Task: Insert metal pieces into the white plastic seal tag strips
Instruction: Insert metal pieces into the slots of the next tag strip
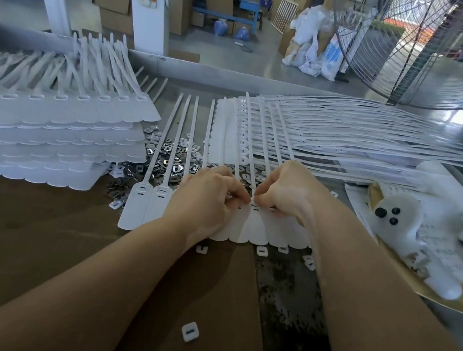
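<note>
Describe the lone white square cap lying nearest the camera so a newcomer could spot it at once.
Start at the brown cardboard sheet covering the near tabletop, then look between the person's two forearms. There lies a white square cap with one dark slot. Unlike the caps scattered by the seal tag strip, it sits alone, well short of both hands.

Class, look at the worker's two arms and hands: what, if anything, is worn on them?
Nothing shows on them. The left hand and right hand are ungloved, with no rings, watch or bands in view. Both forearms are uncovered right to the bottom edge of the picture; no sleeve shows.
</note>
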### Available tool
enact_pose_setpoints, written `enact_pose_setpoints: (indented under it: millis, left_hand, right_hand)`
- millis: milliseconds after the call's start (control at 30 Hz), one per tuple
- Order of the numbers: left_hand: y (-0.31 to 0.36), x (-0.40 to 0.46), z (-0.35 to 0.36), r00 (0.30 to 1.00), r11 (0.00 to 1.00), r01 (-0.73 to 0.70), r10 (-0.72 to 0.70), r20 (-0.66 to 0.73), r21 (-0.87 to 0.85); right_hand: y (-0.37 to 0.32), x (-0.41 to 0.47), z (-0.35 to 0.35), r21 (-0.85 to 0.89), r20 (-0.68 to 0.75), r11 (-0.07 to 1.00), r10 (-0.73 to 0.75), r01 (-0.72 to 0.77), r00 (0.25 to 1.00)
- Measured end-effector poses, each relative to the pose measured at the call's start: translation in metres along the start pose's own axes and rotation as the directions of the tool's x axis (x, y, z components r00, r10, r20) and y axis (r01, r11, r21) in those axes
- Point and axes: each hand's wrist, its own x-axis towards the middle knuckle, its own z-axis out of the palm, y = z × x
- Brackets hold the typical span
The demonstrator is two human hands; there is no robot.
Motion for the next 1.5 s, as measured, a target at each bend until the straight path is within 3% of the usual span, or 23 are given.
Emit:
enact_pose_setpoints:
  millis: [233,600,800,1167,1367,1500]
  left_hand:
    - [-0.002,0.0,0.001,1.0,1.0,0.0,0.0,-0.01,-0.013]
    - [-0.003,0.0,0.001,1.0,1.0,-0.01,0.009,-0.016,-0.024]
    - [-0.004,0.0,0.001,1.0,0.999,-0.017,0.017,-0.011,-0.027]
    - [-0.005,0.0,0.0,1.0,0.999,-0.018,0.018,-0.002,-0.051]
    - [-0.005,0.0,0.001,1.0,0.998,-0.019,0.019,-0.007,-0.053]
    - [-0.005,0.0,0.001,1.0,0.999,-0.019,0.019,-0.007,-0.051]
  right_hand:
    - [0.003,0.003,0.005,-0.103,-0.024,0.987,-0.129,0.125,0.991]
    - [0.031,-0.004,0.011,0.166,-0.097,0.949,-0.256,0.269,0.962]
    - [0.033,-0.003,0.016,0.27,-0.202,0.923,-0.224,0.274,0.953]
    - [0.037,-0.003,0.016,0.363,-0.242,0.894,-0.181,0.262,0.953]
    - [0.033,-0.005,0.016,0.227,-0.246,0.928,-0.238,0.294,0.94]
    - [0.031,-0.004,0.017,0.243,-0.277,0.926,-0.219,0.289,0.935]
